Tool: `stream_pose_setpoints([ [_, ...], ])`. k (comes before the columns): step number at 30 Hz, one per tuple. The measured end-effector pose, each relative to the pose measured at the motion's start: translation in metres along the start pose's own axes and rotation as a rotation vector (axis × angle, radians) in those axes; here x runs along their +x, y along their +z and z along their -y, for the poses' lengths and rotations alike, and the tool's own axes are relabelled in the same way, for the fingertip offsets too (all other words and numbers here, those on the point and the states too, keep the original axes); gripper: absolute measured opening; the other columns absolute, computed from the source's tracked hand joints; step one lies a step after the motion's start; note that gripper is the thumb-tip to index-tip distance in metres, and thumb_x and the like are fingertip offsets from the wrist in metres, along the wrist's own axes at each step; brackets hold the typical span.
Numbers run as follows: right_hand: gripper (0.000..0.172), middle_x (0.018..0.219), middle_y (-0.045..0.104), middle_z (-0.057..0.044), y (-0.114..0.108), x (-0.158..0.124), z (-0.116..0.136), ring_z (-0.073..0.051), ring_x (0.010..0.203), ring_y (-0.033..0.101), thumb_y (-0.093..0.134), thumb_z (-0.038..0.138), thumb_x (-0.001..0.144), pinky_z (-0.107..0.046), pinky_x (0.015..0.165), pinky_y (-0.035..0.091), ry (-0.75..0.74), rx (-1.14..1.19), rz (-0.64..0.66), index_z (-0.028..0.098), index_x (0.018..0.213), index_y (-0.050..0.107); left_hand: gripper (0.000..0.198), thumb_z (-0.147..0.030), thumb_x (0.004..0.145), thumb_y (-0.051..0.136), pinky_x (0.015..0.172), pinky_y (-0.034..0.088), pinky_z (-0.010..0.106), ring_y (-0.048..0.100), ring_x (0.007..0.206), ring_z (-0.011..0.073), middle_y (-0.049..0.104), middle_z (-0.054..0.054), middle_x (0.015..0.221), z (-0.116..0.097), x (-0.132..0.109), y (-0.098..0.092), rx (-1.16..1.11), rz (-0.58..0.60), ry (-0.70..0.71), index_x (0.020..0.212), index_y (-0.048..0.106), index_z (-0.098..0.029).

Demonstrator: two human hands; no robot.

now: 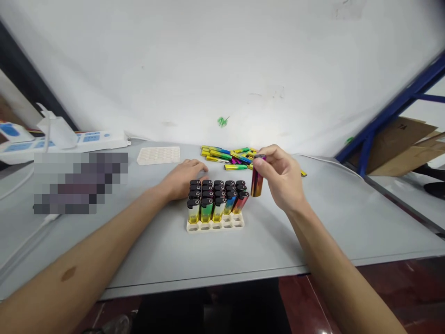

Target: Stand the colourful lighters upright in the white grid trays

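My right hand [283, 178] pinches a shiny purple-and-orange lighter [257, 182] by its upper end, upright above the table and just right of a white rack [215, 227]. Several lighters with black tops stand in rows in that rack; nearest me are a green lighter [206, 211], a blue one [231, 202] and a red one [241, 203], the last tilting right. Some front holes hold nothing. Flat on the table, my left hand [184, 178] lies at the rack's far left corner with its fingers stretched out, partly hidden behind the lighters.
Behind the rack, a loose pile of shiny yellow, green and blue pieces [222, 155] lies near the wall. A second white rack [159, 155] sits back left. Power strips [92, 139] and cables run along the left; a blue frame [368, 144] and cardboard [399, 144] stand right.
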State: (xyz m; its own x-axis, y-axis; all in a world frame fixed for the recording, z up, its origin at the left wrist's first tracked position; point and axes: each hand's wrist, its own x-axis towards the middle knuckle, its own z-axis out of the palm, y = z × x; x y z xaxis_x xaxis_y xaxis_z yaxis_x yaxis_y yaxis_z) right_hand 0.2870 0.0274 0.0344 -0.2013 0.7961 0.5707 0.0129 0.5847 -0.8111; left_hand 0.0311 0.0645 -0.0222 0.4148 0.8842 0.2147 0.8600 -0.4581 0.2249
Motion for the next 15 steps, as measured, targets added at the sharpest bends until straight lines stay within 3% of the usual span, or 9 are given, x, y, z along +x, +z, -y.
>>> stream_pose_setpoints([
  [5, 0.017, 0.077, 0.059, 0.001, 0.017, -0.012, 0.005, -0.014, 0.071, 0.055, 0.072, 0.031, 0.081, -0.032, 0.068, 0.045, -0.157, -0.137, 0.113, 0.022, 0.081, 0.057, 0.040, -0.043, 0.093, 0.040, 0.101, 0.042, 0.042, 0.050, 0.119, 0.0287, 0.058, 0.013, 0.125, -0.002, 0.000, -0.002, -0.002, 0.016, -0.003, 0.117, 0.058, -0.018],
  [15, 0.019, 0.090, 0.061, -0.002, 0.021, -0.015, 0.003, -0.020, 0.095, 0.054, 0.076, 0.030, 0.078, -0.036, 0.085, 0.044, -0.259, -0.389, 0.350, 0.022, 0.078, 0.058, 0.039, -0.043, 0.092, 0.041, 0.103, 0.041, 0.043, 0.050, 0.119, 0.0290, 0.059, 0.012, 0.124, -0.004, -0.001, -0.005, 0.010, 0.024, 0.005, 0.116, 0.058, -0.018],
])
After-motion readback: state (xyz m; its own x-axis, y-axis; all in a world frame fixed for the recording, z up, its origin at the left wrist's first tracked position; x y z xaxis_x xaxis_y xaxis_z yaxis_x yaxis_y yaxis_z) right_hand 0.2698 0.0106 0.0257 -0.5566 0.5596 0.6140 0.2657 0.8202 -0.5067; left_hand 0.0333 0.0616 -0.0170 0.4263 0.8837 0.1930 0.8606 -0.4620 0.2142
